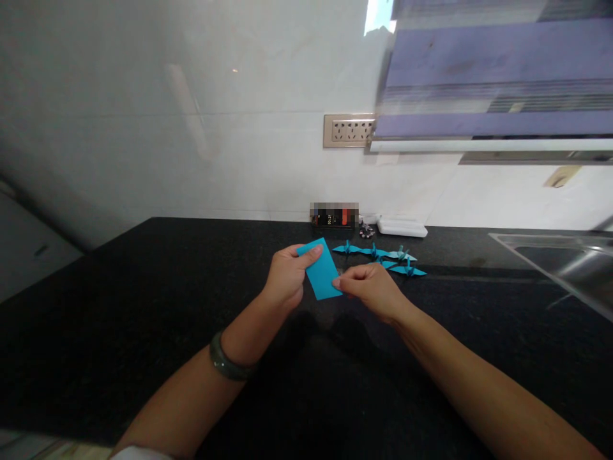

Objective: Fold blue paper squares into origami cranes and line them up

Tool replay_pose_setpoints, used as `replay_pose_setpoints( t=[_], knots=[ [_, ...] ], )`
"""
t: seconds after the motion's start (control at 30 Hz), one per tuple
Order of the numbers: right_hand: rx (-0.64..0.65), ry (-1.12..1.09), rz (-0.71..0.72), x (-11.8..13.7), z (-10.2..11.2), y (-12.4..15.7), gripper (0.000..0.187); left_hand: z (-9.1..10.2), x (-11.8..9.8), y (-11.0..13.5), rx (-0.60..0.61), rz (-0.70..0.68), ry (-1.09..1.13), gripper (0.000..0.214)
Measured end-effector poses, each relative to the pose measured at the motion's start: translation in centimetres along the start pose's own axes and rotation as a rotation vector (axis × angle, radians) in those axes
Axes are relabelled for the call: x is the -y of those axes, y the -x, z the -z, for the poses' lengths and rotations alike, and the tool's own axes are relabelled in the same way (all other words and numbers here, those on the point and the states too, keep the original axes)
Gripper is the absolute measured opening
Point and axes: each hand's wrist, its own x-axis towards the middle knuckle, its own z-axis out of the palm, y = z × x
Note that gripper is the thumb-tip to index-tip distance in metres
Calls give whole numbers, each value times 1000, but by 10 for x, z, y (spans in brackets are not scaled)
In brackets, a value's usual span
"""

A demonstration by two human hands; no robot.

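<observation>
A folded rectangle of blue paper (322, 271) is held up just above the black countertop (143, 300). My left hand (286, 277) pinches its upper left corner between thumb and fingers. My right hand (371, 289) pinches its lower right edge. A dark bangle sits on my left wrist. Just beyond the paper, several folded blue paper cranes (383, 255) lie in a row on the counter.
A steel sink (560, 263) is set into the counter at the right. Against the white wall stand a small dark device (334, 217) and a white tray (401, 227). A socket strip (348, 130) is on the wall; a cabinet overhangs the upper right.
</observation>
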Motion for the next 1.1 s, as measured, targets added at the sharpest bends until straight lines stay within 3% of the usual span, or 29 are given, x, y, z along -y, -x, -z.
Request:
replay_pose_setpoints(
  t=[0.1,0.23,0.33,0.43,0.63,0.77,0.9,1.0,1.1],
  knots=[
    [51,41,17,-2,4,0,18,2,-4,-4,-47,-18,36,23],
    [247,130,-25,-3,18,-2,14,4,-7,-9,-126,-26,92,23],
    [311,42,-69,1,27,-3,22,3,-5,-9,-126,-12,77,23],
    [255,-107,-22,5,23,-2,34,1,2,-5,-66,24,23,23],
    [55,-130,39,3,2,0,28,-5,15,7,124,86,-94,26],
    [-72,-219,20,1,3,-3,32,-6,21,8,134,39,-193,25],
    [-85,-353,-19,1,4,-5,27,-6,23,8,98,-10,-296,23],
    [-32,-462,-10,0,2,-5,23,-6,22,9,144,12,-362,24],
    [-80,-475,-3,-1,6,-8,25,-5,22,11,210,25,-412,26]
  ],
)
